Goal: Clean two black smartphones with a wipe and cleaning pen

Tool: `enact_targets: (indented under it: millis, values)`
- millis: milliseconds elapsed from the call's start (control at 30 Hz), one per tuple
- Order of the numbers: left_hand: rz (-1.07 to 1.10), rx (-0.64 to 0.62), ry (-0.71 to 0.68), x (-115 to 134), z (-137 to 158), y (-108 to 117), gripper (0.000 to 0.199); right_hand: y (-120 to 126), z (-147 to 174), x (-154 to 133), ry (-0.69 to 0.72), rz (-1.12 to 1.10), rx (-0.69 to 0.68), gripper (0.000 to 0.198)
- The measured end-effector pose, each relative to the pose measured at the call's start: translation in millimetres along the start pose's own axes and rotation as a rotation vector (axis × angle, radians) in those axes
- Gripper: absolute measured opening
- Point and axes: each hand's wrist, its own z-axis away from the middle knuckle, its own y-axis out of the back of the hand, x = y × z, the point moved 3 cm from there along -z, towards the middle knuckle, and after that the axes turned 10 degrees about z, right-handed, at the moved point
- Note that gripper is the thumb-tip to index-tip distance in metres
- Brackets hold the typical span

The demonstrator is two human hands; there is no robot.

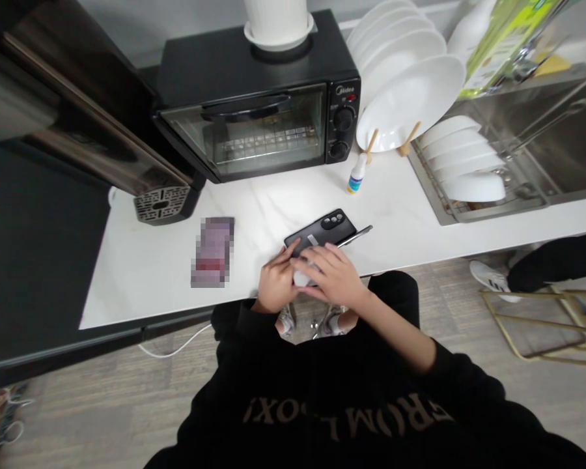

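Pressing a glossy black phone (321,232), both hands (306,277) overlap.

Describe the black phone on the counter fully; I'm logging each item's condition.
The black phone lies flat, back up, near the front edge of the white counter, angled with its camera cluster of three lenses toward the toaster oven. Its back looks glossy and dark. The left hand and right hand cover its near end, fingers on it. A thin metal tool lies alongside its right edge.
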Motion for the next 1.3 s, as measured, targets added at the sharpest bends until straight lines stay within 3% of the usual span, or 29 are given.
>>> enact_targets:
  millis: [133,233,400,500,700,767,933,1033,1100,1233,1300]
  values:
    - [-0.038,0.028,0.067,10.2,-9.1,1.1,0.027,10.5,8.2,58.5,-0.288,0.065,0.075,0.08]
    - [-0.038,0.04,0.078,10.4,-10.7,1.2,0.027,12.8,6.5,58.0,-0.367,0.067,0.081,0.086]
    - [-0.038,0.022,0.051,-2.6,-1.8,-3.2,0.034,-1.9,-3.5,-12.0,-0.014,0.014,-0.065,0.088]
    - [-0.043,0.021,0.055,-4.1,-0.2,-3.7,0.037,-4.0,-1.5,-15.2,0.058,0.003,-0.069,0.078]
    - [-0.069,0.057,0.075,9.1,-9.6,1.1,0.029,14.6,16.2,59.7,-0.363,0.059,0.089,0.072]
    - [-0.071,0.066,0.058,10.7,-10.3,1.7,0.028,21.1,15.5,65.6,-0.402,0.032,0.133,0.061]
    - [-0.064,0.038,0.061,3.6,-4.8,-0.9,0.029,19.3,-9.1,24.8,-0.136,-0.041,0.043,0.037]
    - [-0.049,0.012,0.067,1.3,-2.9,-1.7,0.032,12.9,-13.7,14.7,-0.018,0.038,-0.015,0.037]
    - [-0.045,0.025,0.063,3.3,-3.8,-0.5,0.032,12.4,-6.7,30.8,-0.082,0.098,0.017,0.042]
    - [-0.044,0.053,0.052,10.2,-8.5,2.4,0.031,18.7,15.5,80.2,-0.44,0.219,0.122,0.042]
    - [-0.051,0.056,0.054,11.3,-9.8,2.8,0.03,20.8,18.1,82.7,-0.529,0.216,0.15,0.039]
